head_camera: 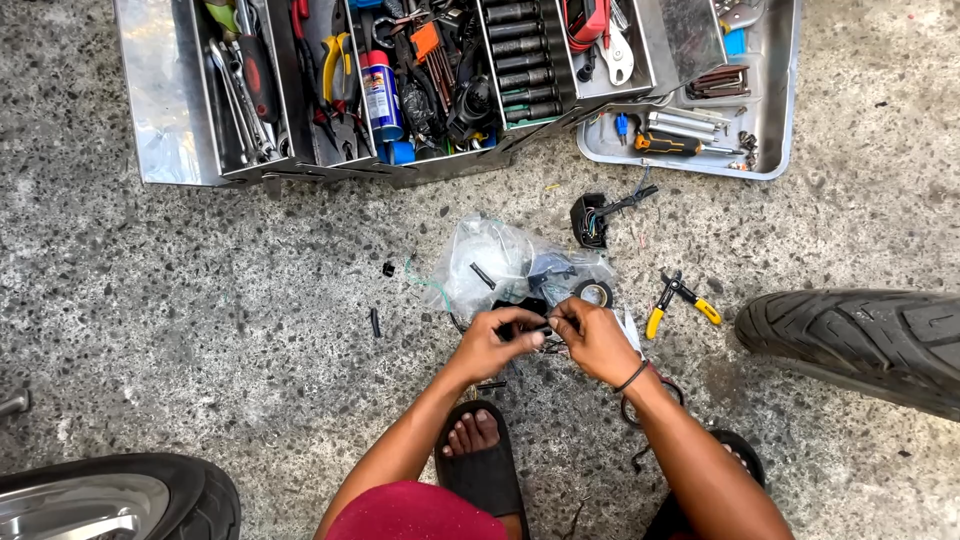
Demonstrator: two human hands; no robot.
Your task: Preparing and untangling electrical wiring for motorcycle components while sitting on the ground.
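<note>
My left hand point(497, 340) and my right hand point(592, 338) meet over the concrete floor, both pinching a small black part with thin wires point(533, 325) between the fingertips. A crumpled clear plastic bag point(500, 262) lies just beyond the hands, with a roll of black tape point(595, 293) at its right edge. A black connector housing with coloured wires point(592, 218) lies farther out. Yellow-handled pliers point(680, 302) rest on the floor to the right of my right hand. A dark band circles my right wrist.
An open metal cantilever toolbox point(180, 110) full of wrenches, sockets, a spray can and screwdrivers spans the top. A tyre point(860, 340) juts in at right, another wheel point(130, 495) at bottom left. My feet in black sandals point(482, 460) are below the hands.
</note>
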